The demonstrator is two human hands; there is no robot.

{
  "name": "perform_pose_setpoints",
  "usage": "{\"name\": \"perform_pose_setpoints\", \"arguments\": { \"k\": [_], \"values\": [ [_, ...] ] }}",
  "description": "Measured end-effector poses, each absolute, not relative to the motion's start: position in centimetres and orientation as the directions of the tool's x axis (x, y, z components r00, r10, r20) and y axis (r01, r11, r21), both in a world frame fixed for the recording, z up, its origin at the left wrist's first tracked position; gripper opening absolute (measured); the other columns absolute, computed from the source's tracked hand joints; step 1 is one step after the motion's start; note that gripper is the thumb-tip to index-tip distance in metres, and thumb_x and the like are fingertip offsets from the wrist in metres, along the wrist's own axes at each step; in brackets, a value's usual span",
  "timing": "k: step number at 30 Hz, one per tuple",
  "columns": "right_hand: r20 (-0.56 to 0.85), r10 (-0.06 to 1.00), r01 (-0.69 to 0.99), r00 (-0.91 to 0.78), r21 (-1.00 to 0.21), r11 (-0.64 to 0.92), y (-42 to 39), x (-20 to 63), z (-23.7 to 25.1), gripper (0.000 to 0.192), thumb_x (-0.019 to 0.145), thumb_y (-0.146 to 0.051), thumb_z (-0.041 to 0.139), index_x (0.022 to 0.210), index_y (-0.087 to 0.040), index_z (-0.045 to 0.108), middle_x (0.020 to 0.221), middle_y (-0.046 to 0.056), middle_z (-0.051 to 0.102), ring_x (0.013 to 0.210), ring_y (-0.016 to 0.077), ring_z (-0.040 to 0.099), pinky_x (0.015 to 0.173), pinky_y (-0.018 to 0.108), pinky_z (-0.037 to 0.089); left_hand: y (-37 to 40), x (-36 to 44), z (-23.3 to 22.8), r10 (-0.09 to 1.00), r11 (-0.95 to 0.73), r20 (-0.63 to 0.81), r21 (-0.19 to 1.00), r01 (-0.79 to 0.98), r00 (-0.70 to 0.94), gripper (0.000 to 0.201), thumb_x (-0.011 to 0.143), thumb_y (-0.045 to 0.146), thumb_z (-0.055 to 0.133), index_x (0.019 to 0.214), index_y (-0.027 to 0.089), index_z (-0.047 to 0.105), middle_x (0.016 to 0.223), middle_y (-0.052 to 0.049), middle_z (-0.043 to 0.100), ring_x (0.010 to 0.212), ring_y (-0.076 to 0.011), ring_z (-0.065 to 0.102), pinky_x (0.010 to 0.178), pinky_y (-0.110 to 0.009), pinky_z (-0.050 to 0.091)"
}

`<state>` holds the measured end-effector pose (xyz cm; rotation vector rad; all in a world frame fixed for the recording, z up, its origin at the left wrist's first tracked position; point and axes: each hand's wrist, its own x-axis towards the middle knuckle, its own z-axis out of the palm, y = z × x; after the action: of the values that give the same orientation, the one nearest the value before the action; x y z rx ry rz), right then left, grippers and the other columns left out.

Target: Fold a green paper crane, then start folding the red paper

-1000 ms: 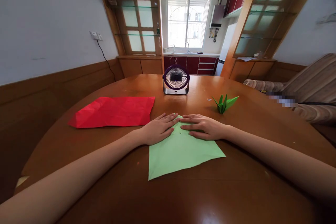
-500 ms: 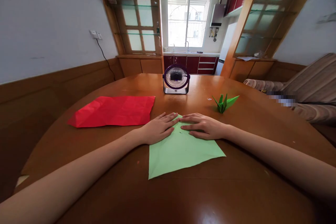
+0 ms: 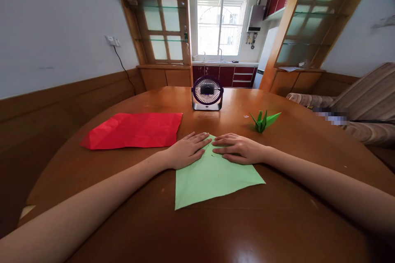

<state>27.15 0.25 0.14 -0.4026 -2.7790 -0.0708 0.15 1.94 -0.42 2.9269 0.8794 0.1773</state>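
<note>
- The left hand (image 3: 187, 151) lies flat, palm down, fingers spread and extended, its grip pinching nothing; it presses on the far left part of the light green paper (image 3: 212, 176).
- The right hand (image 3: 240, 148) lies the same way, flat and open-fingered, on the far right part of that sheet, its grip closed on nothing.
- The fingertips of both hands nearly meet at the sheet's far corner, just apart from each other.
- The light green paper lies flat on the desk (image 3: 277, 222), turned so that one corner points away from the person; its near left corner and its right corner stick out free of the hands, and its near edge runs slanted between them.
- The sheet sits about mid-desk; a broad stretch of bare wood lies between its near edge and the person.
- A creased red paper (image 3: 135, 130) lies to the left, its right edge near the left hand's fingers but not touching them.
- A dark green folded paper crane (image 3: 263, 121) stands beyond the right hand, apart from it.
- A small purple fan (image 3: 206, 93) stands upright at the far middle, well apart from the hands.
- The desk's rounded edge curves off on the left beyond the red paper, and on the right toward a striped sofa (image 3: 364, 102).
</note>
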Motion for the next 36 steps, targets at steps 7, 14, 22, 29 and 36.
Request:
{"name": "perform_pose_setpoints", "arguments": {
  "k": [7,14,22,29,36],
  "values": [
    [0.336,0.252,0.261,-0.908,-0.018,0.965,0.2,27.1,0.3,0.038,0.097,-0.025,0.044,0.133,-0.018,0.054,0.132,0.011,0.058,0.130,0.0221,0.046,0.107,0.045,0.040,1.8,0.2,-0.2,0.562,-0.825,0.075,0.122,0.552,0.824,0.053,0.102,0.043,0.023,0.150,0.021,0.028,0.157,-0.006,0.023,0.146,-0.0193,0.018,0.120,-0.041,0.011],
    [0.344,0.265,0.267,-0.901,-0.042,0.963,0.2,27.1,0.2,0.038,0.097,-0.026,0.045,0.134,-0.018,0.054,0.132,0.011,0.058,0.130,0.0214,0.046,0.107,0.045,0.042,1.8,0.1,-0.3,0.562,-0.826,0.092,0.099,0.554,0.822,0.052,0.102,0.042,0.023,0.150,0.022,0.028,0.157,-0.004,0.023,0.146,-0.0187,0.018,0.119,-0.040,0.013],
    [0.340,0.284,0.273,-0.896,-0.082,0.959,0.2,27.1,0.2,0.038,0.096,-0.025,0.046,0.133,-0.019,0.054,0.133,0.010,0.058,0.131,0.0206,0.046,0.108,0.043,0.041,1.5,0.0,-0.5,0.565,-0.821,0.198,0.031,0.571,0.801,0.050,0.100,0.043,0.028,0.144,0.022,0.041,0.152,-0.008,0.037,0.139,-0.0252,0.034,0.113,-0.044,0.025],
    [0.336,0.290,0.278,-0.896,-0.087,0.957,0.1,27.1,0.3,0.038,0.097,-0.025,0.046,0.133,-0.018,0.054,0.133,0.011,0.058,0.131,0.0207,0.046,0.108,0.042,0.042,1.1,0.2,0.2,0.558,-0.825,0.248,0.072,0.560,0.791,0.045,0.097,0.039,0.036,0.134,0.017,0.051,0.137,-0.011,0.054,0.126,-0.0271,0.046,0.105,-0.045,0.035],
    [0.342,0.280,0.270,-0.897,-0.078,0.960,0.1,27.1,0.2,0.039,0.096,-0.025,0.047,0.135,-0.019,0.053,0.133,0.010,0.058,0.131,0.0214,0.046,0.107,0.043,0.043,1.4,0.9,1.2,0.628,-0.778,0.241,0.174,0.604,0.740,0.039,0.093,0.029,0.039,0.129,0.018,0.050,0.142,-0.008,0.049,0.122,-0.0257,0.050,0.101,-0.043,0.039]
  ]
}}
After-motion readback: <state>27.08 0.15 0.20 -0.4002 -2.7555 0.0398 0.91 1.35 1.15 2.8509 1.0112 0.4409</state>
